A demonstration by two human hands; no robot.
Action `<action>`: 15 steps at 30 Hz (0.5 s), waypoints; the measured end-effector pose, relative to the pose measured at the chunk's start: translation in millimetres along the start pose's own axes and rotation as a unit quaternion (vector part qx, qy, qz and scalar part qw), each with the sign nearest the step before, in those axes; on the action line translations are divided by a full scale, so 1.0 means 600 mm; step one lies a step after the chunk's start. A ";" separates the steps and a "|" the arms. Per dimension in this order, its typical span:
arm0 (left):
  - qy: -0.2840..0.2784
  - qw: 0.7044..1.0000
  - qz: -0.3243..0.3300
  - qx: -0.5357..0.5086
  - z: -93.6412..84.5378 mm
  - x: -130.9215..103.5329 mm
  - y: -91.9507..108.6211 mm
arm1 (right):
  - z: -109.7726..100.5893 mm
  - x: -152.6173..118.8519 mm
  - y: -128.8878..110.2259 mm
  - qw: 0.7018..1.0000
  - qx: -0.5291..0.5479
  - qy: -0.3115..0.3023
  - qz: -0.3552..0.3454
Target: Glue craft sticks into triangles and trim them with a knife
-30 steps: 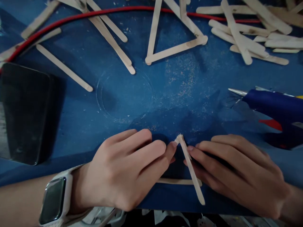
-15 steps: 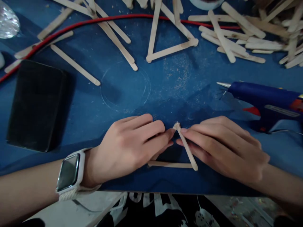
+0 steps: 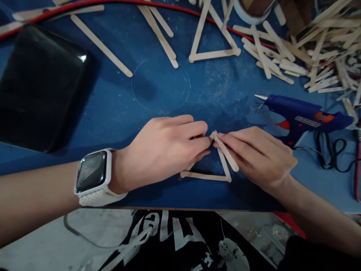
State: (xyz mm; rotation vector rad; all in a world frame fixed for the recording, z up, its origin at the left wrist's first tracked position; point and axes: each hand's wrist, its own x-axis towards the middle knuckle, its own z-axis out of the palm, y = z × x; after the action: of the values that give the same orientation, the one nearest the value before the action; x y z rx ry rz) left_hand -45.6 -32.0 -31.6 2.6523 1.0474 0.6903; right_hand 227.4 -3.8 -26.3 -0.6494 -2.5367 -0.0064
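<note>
A small triangle of craft sticks lies on the blue table near its front edge. My left hand is closed in a pinch at its top corner and covers most of its left side. Slanting down from that same corner is another craft stick, its upper end between the thumb and fingers of my right hand. Its lower end sits apart from the triangle's right side. Whitish stuff, perhaps glue, shows at the top joint. A blue hot glue gun rests to the right of my right hand.
Behind my hands stands a larger craft-stick frame, crossed by a red cable. Loose craft sticks are heaped at the back right. A black box-like object lies at left. The glue gun's black cord coils at right.
The camera view has shifted, so the table's things sit differently in the picture. The slanting stick's lower end has swung away from the triangle's lower right corner, and the triangle's right side now shows.
</note>
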 end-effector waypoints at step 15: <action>-0.004 1.000 -0.010 -0.014 0.005 -0.001 -0.001 | 0.001 -0.004 0.000 0.999 -0.023 -0.006 -0.022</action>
State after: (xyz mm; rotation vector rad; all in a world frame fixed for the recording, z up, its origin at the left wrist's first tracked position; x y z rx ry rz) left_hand -44.7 -31.9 -34.6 2.6154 1.0542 0.6836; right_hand 228.6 -4.9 -28.1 -0.6136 -2.5681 -0.0763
